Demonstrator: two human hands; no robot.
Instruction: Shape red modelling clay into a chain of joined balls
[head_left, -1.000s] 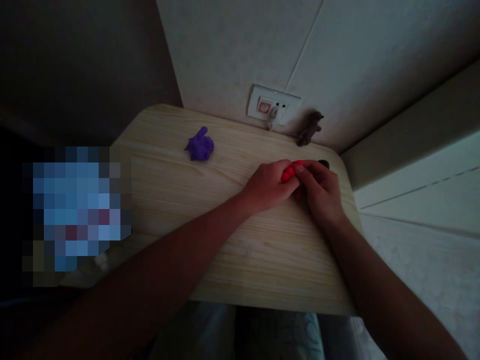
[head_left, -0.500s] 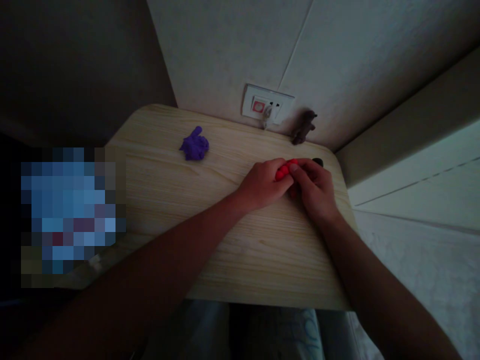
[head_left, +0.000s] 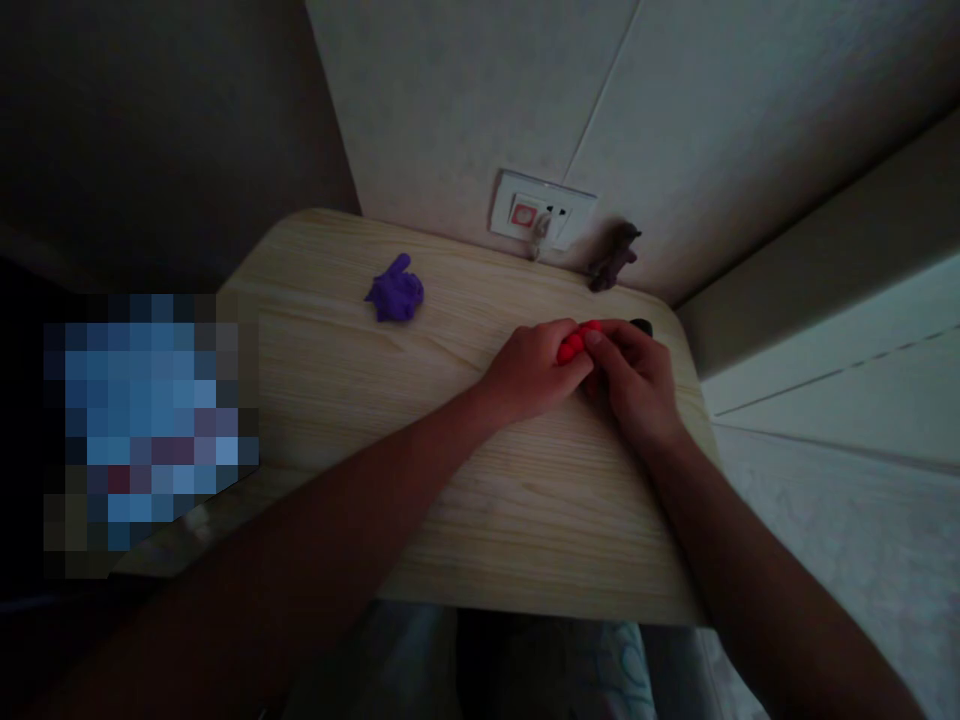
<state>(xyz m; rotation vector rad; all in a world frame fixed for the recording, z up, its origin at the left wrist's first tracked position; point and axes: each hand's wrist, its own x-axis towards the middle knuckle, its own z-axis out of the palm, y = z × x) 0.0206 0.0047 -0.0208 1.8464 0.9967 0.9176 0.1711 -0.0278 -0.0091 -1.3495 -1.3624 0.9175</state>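
Above the right part of the wooden table, a lumpy piece of red modelling clay (head_left: 574, 345) is held between both hands. My left hand (head_left: 532, 365) closes on its left end, fingers curled round it. From the other side, the thumb and fingers of my right hand (head_left: 637, 370) pinch the same piece. Part of the clay is hidden behind the fingers. A crumpled purple lump of modelling clay (head_left: 397, 292) with a short stub on top lies on the table to the left, apart from both hands.
The light wooden table (head_left: 450, 500) meets a wall with a power socket (head_left: 540, 212) and a plug in it. A dark brown figurine (head_left: 615, 268) stands by the wall. Some black object (head_left: 642, 326) shows behind my right hand. At far left is a blurred-out bluish patch (head_left: 150, 400).
The whole view has shifted slightly, with everything a little further right. Both hands keep their hold on the red clay, with barely any finger movement.
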